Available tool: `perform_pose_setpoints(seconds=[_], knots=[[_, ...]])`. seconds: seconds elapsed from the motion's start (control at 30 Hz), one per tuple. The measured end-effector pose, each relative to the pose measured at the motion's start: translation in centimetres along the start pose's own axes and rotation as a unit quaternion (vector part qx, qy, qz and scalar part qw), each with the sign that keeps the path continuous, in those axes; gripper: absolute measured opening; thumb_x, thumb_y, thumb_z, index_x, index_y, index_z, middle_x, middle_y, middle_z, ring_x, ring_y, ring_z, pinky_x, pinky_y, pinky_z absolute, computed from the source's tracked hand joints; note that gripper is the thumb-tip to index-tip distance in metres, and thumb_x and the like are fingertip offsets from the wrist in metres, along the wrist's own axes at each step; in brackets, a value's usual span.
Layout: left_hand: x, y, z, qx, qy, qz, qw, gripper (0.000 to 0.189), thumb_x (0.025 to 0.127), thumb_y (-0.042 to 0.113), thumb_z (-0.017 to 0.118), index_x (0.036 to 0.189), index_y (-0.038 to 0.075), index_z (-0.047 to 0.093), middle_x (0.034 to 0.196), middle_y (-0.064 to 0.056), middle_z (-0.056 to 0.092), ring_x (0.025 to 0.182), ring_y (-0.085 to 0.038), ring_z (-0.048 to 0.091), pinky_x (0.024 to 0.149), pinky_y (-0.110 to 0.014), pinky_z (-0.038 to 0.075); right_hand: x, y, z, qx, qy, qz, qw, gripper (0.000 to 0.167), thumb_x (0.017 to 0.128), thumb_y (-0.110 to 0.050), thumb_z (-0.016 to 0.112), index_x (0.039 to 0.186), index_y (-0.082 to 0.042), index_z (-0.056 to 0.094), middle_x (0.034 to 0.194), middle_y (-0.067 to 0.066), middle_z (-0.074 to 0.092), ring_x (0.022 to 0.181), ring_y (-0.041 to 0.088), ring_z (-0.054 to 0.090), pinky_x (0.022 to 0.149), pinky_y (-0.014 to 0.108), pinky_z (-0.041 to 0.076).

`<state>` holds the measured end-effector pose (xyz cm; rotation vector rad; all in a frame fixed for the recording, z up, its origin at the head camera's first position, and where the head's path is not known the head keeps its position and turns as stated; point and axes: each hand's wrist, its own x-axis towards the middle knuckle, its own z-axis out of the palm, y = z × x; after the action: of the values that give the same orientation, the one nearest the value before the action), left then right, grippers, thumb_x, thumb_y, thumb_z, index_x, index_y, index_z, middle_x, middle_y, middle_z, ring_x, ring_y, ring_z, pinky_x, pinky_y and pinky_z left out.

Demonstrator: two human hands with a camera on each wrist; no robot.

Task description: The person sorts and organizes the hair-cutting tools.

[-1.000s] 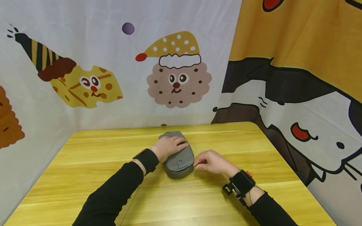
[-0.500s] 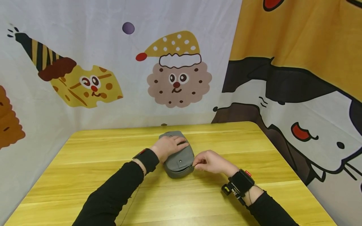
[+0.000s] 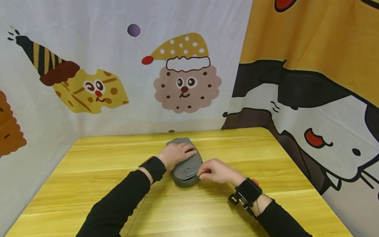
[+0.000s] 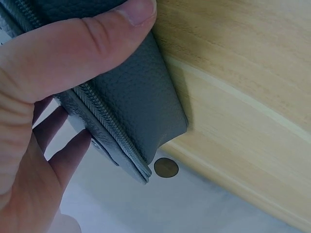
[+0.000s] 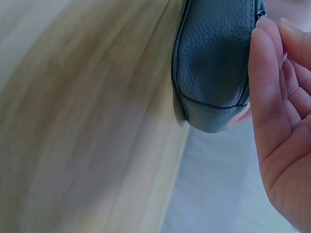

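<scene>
A grey leather-textured zip pouch (image 3: 191, 163) lies on the table in the head view, with snap studs on its top. My left hand (image 3: 176, 154) holds it from the left, the fingers spread across the top. In the left wrist view the thumb (image 4: 80, 51) presses the pouch's side wall, below the zipper (image 4: 109, 121). At the near right corner my right hand (image 3: 215, 171) pinches the zipper pull (image 3: 196, 176) between thumb and forefinger. A narrow gap shows along the zipper at the near end. In the right wrist view, the fingertips mostly cover the pull.
The pouch lies toward the back of a yellow wood-grain table (image 3: 97, 184). Behind it hangs a white curtain (image 3: 118, 121) with cartoon prints, and another printed curtain (image 3: 314, 158) stands along the right edge. Each wrist wears a black strap (image 3: 248, 190).
My right hand has moved a little left around the pouch's near corner with the zipper pull, and the gap has shortened. The left hand and the pouch have stayed nearly still.
</scene>
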<state>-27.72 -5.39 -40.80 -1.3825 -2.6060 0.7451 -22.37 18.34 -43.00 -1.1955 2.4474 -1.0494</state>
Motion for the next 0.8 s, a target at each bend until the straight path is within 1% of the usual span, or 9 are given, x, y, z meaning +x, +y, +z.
perform_pose_setpoints(seconds=[0.13,0.3,0.43,0.53,0.63,0.7,0.8], knots=[[-0.1,0.1,0.0,-0.005,0.0,-0.002,1.0,0.12,0.063,0.033,0.094,0.159,0.022,0.023,0.159,-0.005,0.028,0.141,-0.024,0.035,0.106,-0.036,0.042,-0.1,0.1,0.1,-0.003,0.0,-0.006,1.0,0.007,0.095,-0.01,0.067,0.096,-0.012,0.074,0.079,-0.008,0.065,0.065,0.003,0.06,0.061,0.025,0.054],[0.0,0.2,0.1,-0.016,0.004,-0.008,0.9998,0.117,0.065,0.03,0.093,0.159,0.023,0.024,0.159,-0.004,0.028,0.141,-0.024,0.035,0.108,-0.037,0.041,-0.2,0.2,-0.1,0.002,0.0,-0.012,0.9999,0.007,0.096,-0.011,0.067,0.095,-0.01,0.074,0.079,-0.007,0.065,0.066,0.004,0.06,0.061,0.025,0.054],[0.2,0.3,0.1,-0.024,0.001,-0.021,0.9995,0.115,0.067,0.03,0.092,0.159,0.024,0.024,0.158,-0.004,0.029,0.141,-0.024,0.034,0.108,-0.038,0.041,-0.5,0.4,-0.3,0.005,0.005,-0.015,0.9999,0.008,0.096,-0.009,0.065,0.096,-0.008,0.073,0.081,-0.005,0.065,0.068,0.005,0.061,0.062,0.025,0.055],[0.3,0.6,-0.2,-0.021,-0.005,-0.037,0.9991,0.113,0.067,0.035,0.092,0.158,0.023,0.026,0.157,-0.004,0.031,0.14,-0.024,0.036,0.104,-0.038,0.044,-0.8,0.9,-0.6,0.005,0.018,-0.019,0.9996,0.008,0.097,-0.006,0.064,0.096,-0.005,0.071,0.081,0.0,0.066,0.068,0.007,0.061,0.062,0.025,0.054],[0.6,1.0,-0.6,-0.02,-0.021,-0.062,0.9977,0.116,0.064,0.042,0.092,0.157,0.022,0.028,0.155,-0.006,0.033,0.138,-0.024,0.038,0.099,-0.036,0.048,-1.1,1.6,-0.8,0.002,0.034,-0.015,0.9993,0.007,0.097,-0.003,0.062,0.097,-0.005,0.069,0.082,0.005,0.066,0.07,0.01,0.061,0.063,0.026,0.055],[1.0,1.2,-0.8,-0.022,-0.043,-0.083,0.9954,0.12,0.061,0.046,0.092,0.158,0.021,0.027,0.153,-0.007,0.033,0.137,-0.024,0.038,0.097,-0.035,0.049,-1.3,2.0,-1.0,0.0,0.046,-0.006,0.9989,0.007,0.097,-0.003,0.062,0.097,-0.004,0.068,0.082,0.007,0.066,0.07,0.011,0.061,0.063,0.026,0.055],[1.6,1.7,-1.2,-0.029,-0.078,-0.116,0.9897,0.123,0.058,0.05,0.093,0.157,0.019,0.027,0.149,-0.009,0.035,0.135,-0.025,0.038,0.095,-0.035,0.049,-1.5,2.6,-1.4,-0.014,0.068,0.014,0.9975,0.006,0.097,-0.003,0.062,0.097,-0.002,0.067,0.081,0.008,0.065,0.069,0.011,0.06,0.062,0.027,0.054]])
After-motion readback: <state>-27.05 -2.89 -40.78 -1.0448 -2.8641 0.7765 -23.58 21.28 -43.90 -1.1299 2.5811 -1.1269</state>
